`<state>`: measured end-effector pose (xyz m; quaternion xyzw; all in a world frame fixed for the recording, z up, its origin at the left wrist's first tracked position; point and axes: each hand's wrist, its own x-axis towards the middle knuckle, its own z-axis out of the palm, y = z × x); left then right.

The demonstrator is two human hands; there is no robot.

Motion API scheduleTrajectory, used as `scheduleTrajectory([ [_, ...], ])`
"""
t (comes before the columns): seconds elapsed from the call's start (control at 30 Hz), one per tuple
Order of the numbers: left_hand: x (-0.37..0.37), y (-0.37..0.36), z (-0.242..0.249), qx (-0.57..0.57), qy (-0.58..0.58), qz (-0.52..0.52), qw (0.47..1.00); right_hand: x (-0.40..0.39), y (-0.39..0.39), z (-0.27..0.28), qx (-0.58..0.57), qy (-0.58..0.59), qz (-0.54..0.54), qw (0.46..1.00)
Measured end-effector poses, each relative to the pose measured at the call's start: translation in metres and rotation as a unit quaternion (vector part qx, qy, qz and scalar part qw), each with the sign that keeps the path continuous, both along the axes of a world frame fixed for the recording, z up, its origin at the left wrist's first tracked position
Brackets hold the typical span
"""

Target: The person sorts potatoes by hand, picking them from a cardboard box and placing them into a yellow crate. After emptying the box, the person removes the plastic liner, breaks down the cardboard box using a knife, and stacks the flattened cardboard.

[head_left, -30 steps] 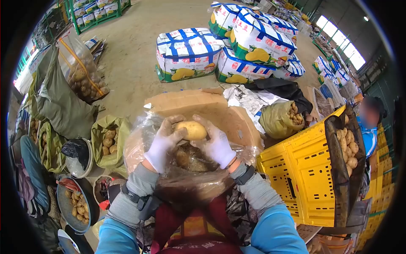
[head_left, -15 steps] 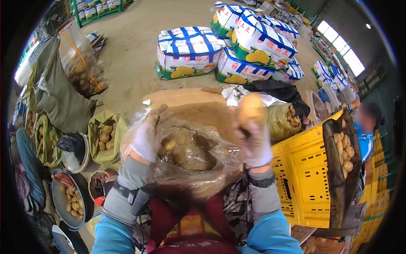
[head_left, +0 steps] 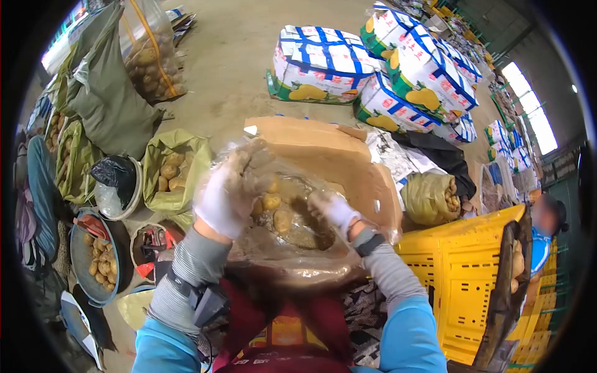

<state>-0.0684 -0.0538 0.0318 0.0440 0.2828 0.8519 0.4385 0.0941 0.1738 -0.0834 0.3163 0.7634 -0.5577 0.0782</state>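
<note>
A cardboard box (head_left: 311,132) lined with clear plastic (head_left: 273,252) stands in front of me. Several potatoes (head_left: 283,220) lie inside it, toward the left. My left hand (head_left: 233,186), in a pale dirty glove, is at the box's left side by the raised plastic; its fingers are blurred, so its grip is unclear. Inside the right part of the box is my right hand (head_left: 333,211), also gloved, low over the liner and right of the potatoes. Motion blurs its fingers, and no potato shows in it.
At right, a yellow crate (head_left: 460,267) stands beside a dark-edged holder of potatoes, with a person (head_left: 543,233) beyond. Potato sacks (head_left: 177,168) and a round basin (head_left: 99,264) are at left. White-and-blue packages (head_left: 323,65) are stacked ahead.
My right hand has come down and left into the box; the potato it held up is no longer in it. More potatoes show in the box. The view has shifted.
</note>
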Motion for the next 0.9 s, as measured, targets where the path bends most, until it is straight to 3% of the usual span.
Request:
scheduleTrajectory([
  [0.03,-0.003,0.0,0.001,-0.013,-0.003,0.002,1.0,-0.02,-0.01,-0.035,0.124,-0.007,0.103,0.987],
  [0.1,-0.005,-0.002,0.0,-0.046,-0.017,0.007,0.999,-0.064,-0.029,-0.092,0.204,-0.054,0.125,0.97],
  [0.17,-0.005,-0.002,-0.001,-0.052,-0.029,0.019,0.998,-0.109,-0.052,-0.106,0.272,-0.093,0.084,0.954],
  [0.23,-0.004,0.001,0.004,-0.07,-0.028,0.028,0.997,-0.146,-0.051,-0.215,0.318,-0.053,0.035,0.946],
  [0.27,-0.004,0.005,0.01,-0.089,-0.035,0.034,0.995,-0.158,-0.065,-0.184,0.346,-0.115,-0.001,0.931],
  [0.4,-0.007,0.011,0.014,-0.116,-0.062,0.022,0.991,-0.167,-0.048,-0.216,0.334,-0.096,-0.021,0.938],
  [0.47,-0.008,0.013,0.015,-0.115,-0.062,0.024,0.991,-0.148,-0.026,-0.226,0.14,-0.014,-0.061,0.988],
  [0.53,-0.008,0.017,0.017,-0.105,-0.062,0.026,0.992,-0.126,0.002,-0.221,-0.045,0.077,-0.105,0.99],
  [0.6,-0.003,0.021,0.011,-0.098,-0.065,0.029,0.993,-0.093,0.002,-0.158,-0.329,0.112,-0.222,0.911],
  [0.63,0.003,0.022,0.012,-0.081,-0.048,0.036,0.995,-0.078,0.007,-0.135,-0.404,0.141,-0.218,0.877],
  [0.73,0.024,0.029,0.002,-0.036,0.004,0.043,0.998,-0.041,0.018,-0.046,-0.465,0.225,-0.171,0.839],
  [0.83,0.043,0.046,-0.012,-0.134,-0.049,-0.058,0.988,-0.009,0.02,0.036,-0.481,0.267,-0.129,0.825],
  [0.87,0.051,0.046,-0.016,-0.077,-0.095,-0.162,0.979,0.001,0.012,0.062,-0.368,0.262,-0.114,0.885],
  [0.9,0.061,0.052,-0.022,-0.036,-0.079,-0.19,0.978,0.011,0.001,0.088,-0.251,0.252,-0.097,0.93],
])
